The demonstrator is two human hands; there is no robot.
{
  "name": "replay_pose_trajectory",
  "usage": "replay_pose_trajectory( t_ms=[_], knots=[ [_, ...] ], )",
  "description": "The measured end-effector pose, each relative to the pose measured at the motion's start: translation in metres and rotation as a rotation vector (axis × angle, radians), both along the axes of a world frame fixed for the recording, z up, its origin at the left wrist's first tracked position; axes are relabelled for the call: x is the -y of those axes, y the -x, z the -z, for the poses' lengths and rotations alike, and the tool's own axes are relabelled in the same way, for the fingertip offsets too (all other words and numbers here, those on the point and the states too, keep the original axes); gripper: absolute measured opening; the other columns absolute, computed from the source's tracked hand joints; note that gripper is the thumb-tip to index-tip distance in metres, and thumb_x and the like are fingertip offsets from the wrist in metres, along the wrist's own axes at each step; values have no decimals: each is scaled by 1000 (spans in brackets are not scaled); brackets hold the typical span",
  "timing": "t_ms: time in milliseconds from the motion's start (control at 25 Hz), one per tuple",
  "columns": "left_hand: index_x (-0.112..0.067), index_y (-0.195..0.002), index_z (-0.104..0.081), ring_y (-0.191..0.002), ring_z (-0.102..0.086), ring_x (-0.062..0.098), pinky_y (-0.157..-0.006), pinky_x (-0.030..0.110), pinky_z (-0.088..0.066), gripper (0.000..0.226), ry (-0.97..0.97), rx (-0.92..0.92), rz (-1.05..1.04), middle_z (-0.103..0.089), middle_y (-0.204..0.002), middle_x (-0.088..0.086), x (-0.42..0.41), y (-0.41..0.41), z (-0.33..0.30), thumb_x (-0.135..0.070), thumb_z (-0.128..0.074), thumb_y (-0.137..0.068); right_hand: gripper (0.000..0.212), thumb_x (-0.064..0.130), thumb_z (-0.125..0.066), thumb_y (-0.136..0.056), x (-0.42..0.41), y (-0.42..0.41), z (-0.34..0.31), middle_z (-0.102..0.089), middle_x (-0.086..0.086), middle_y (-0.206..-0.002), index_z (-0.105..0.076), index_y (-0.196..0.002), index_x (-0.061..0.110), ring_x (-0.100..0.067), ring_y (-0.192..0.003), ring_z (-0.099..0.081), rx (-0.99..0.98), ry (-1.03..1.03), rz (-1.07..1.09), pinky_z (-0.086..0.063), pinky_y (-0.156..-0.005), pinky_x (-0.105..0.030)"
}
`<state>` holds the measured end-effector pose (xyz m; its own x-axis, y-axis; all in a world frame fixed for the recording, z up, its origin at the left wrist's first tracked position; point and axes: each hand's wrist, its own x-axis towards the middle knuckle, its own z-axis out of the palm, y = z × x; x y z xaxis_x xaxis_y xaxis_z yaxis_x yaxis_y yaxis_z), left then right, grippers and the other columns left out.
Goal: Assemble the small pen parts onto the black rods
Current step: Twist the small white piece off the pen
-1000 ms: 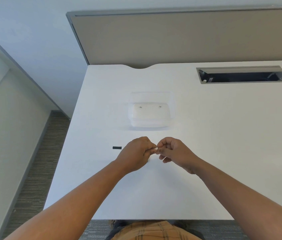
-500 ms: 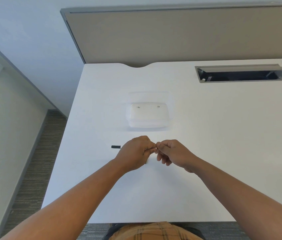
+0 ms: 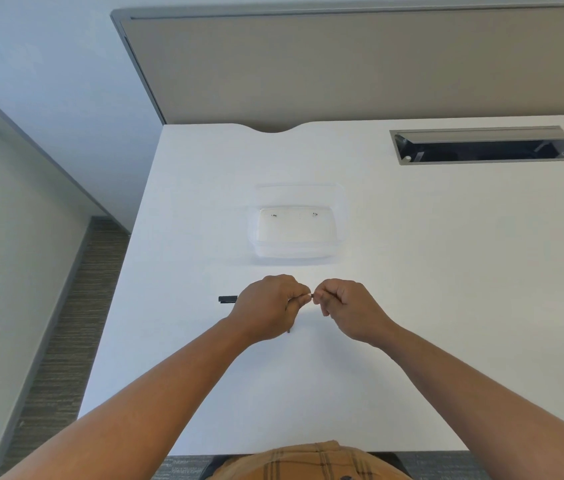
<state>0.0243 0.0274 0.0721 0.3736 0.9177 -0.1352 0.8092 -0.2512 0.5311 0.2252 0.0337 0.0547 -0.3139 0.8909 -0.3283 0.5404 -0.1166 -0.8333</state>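
Our fingertips (image 3: 306,296) meet at the centre of the view, pinched together from both sides on something tiny. A dark speck shows in the gap between the hands, which we take for the end of a black rod (image 3: 312,295); whether it is the rod or a small pen part, we cannot tell. The left hand (image 3: 268,308) is curled shut, and a thin dark tip (image 3: 288,330) pokes out beneath it at 6 o'clock, possibly the rod's other end. The right hand (image 3: 350,308) is also closed, thumb and forefinger clamped on the same piece.

Compared with 1 second ago, the hands have drawn very slightly apart, so the dark speck now shows between them where before the fingers touched. We judge this as a part being pushed or twisted along the rod, with the fit not yet finished.

Moving outward, 1 loose black piece (image 3: 228,299) lies on the white table (image 3: 447,306) at 9 o'clock from the left hand, just beside the knuckles. At 12 o'clock sits 1 clear plastic container (image 3: 296,252), and inside it we count 2 small dark parts (image 3: 274,215), well apart from each other along its far side. So roughly 2 fittings seem left to pick up.
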Motion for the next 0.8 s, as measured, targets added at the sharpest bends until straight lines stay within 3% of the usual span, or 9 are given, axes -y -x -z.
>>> replay_pose_trajectory(
  t_ms=[120,320,560,800],
  knots=[
    [-25,-93,-69,-82,-57,17,-64,34,-47,27,36,-25,-80,-60,-85,-8,0,3,8,-36,-46,-102,17,20,-58,-99,-6,-12,10,-62,4,-74,-64,-83,24,-11,-62,-50,31,45,100,-44,-59,-24],
    [-32,-100,-69,-86,-56,10,-69,29,-42,21,79,56,-185,-59,-90,-16,1,9,18,-38,-48,-102,12,14,-53,-94,-11,-19,34,-65,-1,-72,-64,-87,16,-22,-65,-56,301,-1,192,-45,-60,-32],
    [-32,-100,-69,-87,-57,4,-70,27,-44,18,100,143,-243,-66,-96,-16,-1,10,24,-37,-52,-101,17,30,-52,-83,-12,-16,46,-61,2,-67,-47,-70,20,-19,-58,-52,558,21,93,-35,-49,-31],
    [-33,-102,-69,-90,-56,4,-74,27,-44,18,113,144,-251,-65,-100,-18,-4,11,29,-38,-53,-100,21,34,-48,-81,-13,-14,50,-52,4,-64,-39,-66,21,-19,-56,-44,589,65,35,-32,-50,-30]
  ],
)
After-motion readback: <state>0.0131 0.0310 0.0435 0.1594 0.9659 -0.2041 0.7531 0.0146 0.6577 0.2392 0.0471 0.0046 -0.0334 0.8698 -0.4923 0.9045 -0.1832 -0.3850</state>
